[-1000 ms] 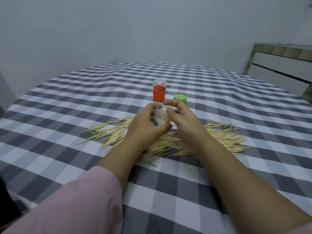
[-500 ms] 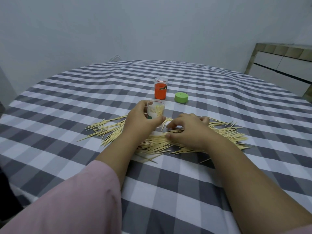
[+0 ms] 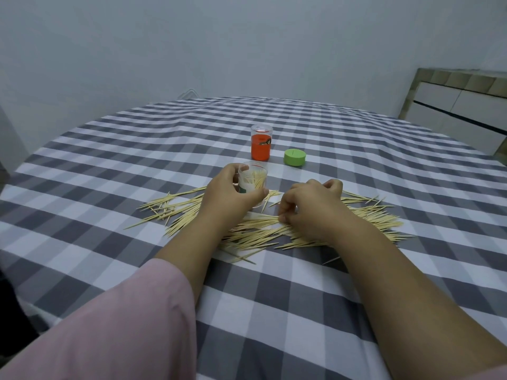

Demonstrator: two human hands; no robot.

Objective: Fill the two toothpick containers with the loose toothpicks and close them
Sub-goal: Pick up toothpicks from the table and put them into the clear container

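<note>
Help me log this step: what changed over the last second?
The right hand came down from the mouth of the clear container to the loose toothpicks and now pinches some. The left hand lowered the container, still gripping it. The orange container and green lid stayed put.

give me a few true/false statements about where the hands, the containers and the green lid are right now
1. The left hand holds the clear container, which has toothpicks in it. True.
2. The green lid is screwed onto the clear container. False: it lies on the tablecloth, apart, to the right of the orange container.
3. The right hand is down on the loose toothpicks, fingers curled in a grip on some. True.
4. The orange container lies tipped on its side. False: it stands upright.
5. All the toothpicks are packed away. False: a large pile is spread on the cloth.
</note>
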